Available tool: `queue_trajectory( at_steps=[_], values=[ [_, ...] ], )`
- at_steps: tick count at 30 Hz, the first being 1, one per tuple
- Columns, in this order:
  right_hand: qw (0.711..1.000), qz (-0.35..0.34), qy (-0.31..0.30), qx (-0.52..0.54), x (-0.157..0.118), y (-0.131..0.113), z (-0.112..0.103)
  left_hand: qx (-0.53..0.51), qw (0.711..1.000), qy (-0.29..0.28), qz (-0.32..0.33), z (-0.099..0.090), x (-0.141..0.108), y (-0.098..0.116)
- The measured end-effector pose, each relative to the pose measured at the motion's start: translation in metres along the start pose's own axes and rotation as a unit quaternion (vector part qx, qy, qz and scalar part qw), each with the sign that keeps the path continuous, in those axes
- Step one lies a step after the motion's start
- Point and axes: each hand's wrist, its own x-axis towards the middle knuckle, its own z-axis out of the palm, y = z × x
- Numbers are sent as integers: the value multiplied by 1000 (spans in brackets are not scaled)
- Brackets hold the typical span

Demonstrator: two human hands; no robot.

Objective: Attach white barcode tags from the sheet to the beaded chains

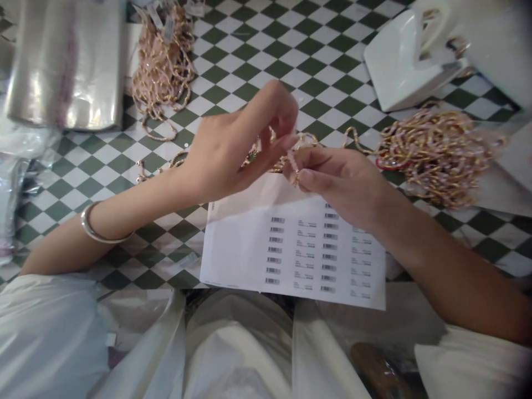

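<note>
A short run of a pink beaded strand (293,161) stretches between my two hands above the middle of the table. My left hand (245,138) is closed, its thumb and fingertips pinched at the upper end of that run. Lower down, my right hand (336,174) pinches the same strand between thumb and forefinger, near a small gold bit. More pink and gold beads lie behind the hands, partly hidden by them. Under the hands is a white sheet of barcode labels (241,244), its upper edge covered by my right hand.
A heap of pink-gold strands (440,155) lies at the right, and tagged strands (162,66) are bunched at the upper left. A stack of clear plastic bags (66,66) occupies the far left. A white angular holder (407,61) stands at the upper right on the green-white checkered tablecloth (257,52).
</note>
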Motion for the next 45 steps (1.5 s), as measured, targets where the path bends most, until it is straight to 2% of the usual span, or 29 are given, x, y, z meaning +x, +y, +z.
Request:
queue_trajectory(
  at_steps=[1,3,6,9,12,16,18,20,22,26,28,31,35,39,43,45],
  values=[
    [1000,11,7,9,-1,0,0,65,998,-5,27,-3,1,-3],
    [999,26,19,22,-3,-3,1,116,990,-42,67,-6,3,-8],
    [998,39,31,28,-5,-8,1,102,984,-98,104,-5,6,-10],
    [999,29,31,12,-5,-10,-1,97,983,-93,125,0,6,-12],
    [1000,28,11,0,-4,-8,-4,71,988,-95,97,6,2,-13],
    [999,34,-6,-11,-5,-8,-5,73,993,-73,47,10,-3,-12],
    [1000,28,-14,0,-7,-10,-3,65,994,-53,76,11,-4,-12],
    [1000,22,-18,13,-9,-11,-2,24,990,-28,134,11,-5,-13],
    [999,19,-15,21,-10,-11,0,-20,988,-18,149,11,-5,-15],
    [999,10,-8,34,-10,-10,2,-54,997,-21,49,13,-7,-16],
    [1000,6,0,29,-10,-10,2,-53,998,-21,21,15,-8,-17],
    [1000,-3,17,9,-10,-10,2,-58,998,-8,27,17,-9,-17],
    [1000,-14,26,-6,-8,-7,1,-110,991,43,64,21,-10,-17],
    [994,-85,41,-51,-5,1,-2,-118,987,65,87,25,-9,-19],
    [959,-199,141,-146,-4,6,-3,-113,991,48,55,26,-8,-18],
    [940,-225,164,-195,-5,5,-2,-88,995,40,32,25,-9,-17]
  ],
)
